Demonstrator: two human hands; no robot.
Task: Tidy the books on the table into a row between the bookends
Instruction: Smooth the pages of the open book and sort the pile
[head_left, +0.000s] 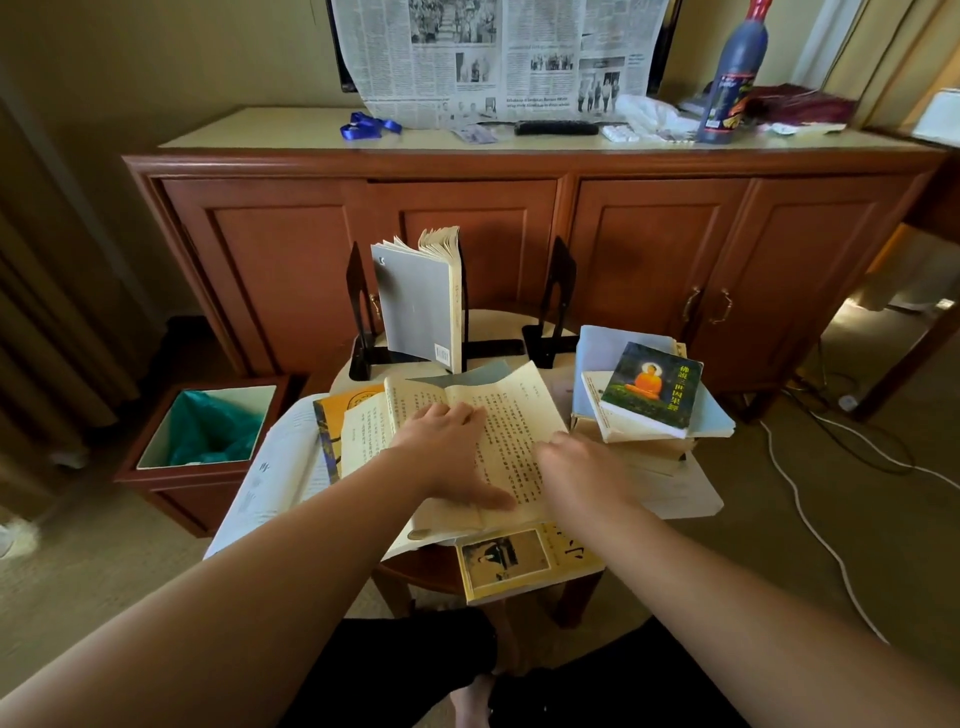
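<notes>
Readable text is limited. The small green book (652, 388), topmost on the stack at the right of the table, carries a vertical column of yellow Chinese characters down the right side of its cover, beside an orange seated figure; they appear to read 佛說三世因果經.

The open book (498, 431) at the table centre shows vertical columns of printed Chinese text on both pages; the characters are too small to make out.

The yellow book (519, 564) at the near edge bears large characters along its cover, partly hidden.

The newspaper (498, 57) hanging above the cabinet shows columns and photographs; nothing there is legible. The label on the dark bottle (730, 83) is likewise unreadable.
</notes>
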